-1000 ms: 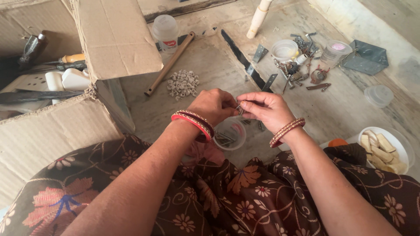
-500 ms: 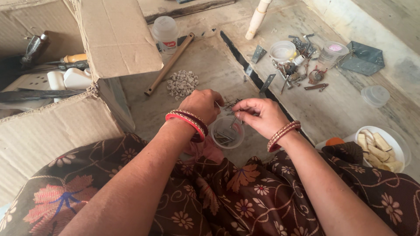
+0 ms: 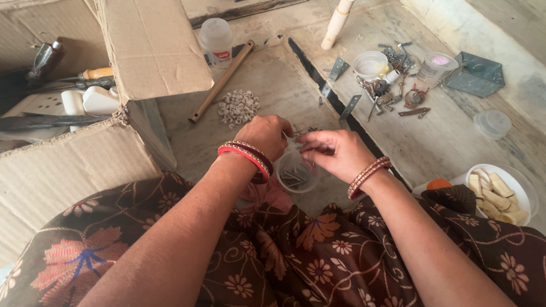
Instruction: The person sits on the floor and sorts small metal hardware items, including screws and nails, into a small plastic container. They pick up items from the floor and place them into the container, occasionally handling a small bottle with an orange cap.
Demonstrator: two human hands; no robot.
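Observation:
My left hand (image 3: 266,135) and my right hand (image 3: 335,152) are close together above a small clear plastic cup (image 3: 296,173) that holds several thin metal screws or nails. Both hands have their fingers curled around small metal pieces lying on the floor just beyond the cup; the fingertips hide what exactly is pinched. Red and gold bangles sit on both wrists. The cup stands on the floor at the edge of my flowered brown cloth (image 3: 284,256).
An open cardboard box (image 3: 153,51) with tools inside stands at the left. A heap of small white plastic plugs (image 3: 238,107), a wooden stick (image 3: 222,79), a long dark metal strip (image 3: 318,79), loose hardware with clear cups (image 3: 392,79) and a bowl of beige pieces (image 3: 500,193) lie around.
Both hands have dropped a little and spread slightly apart over the cup. The view has shifted a bit to the left.

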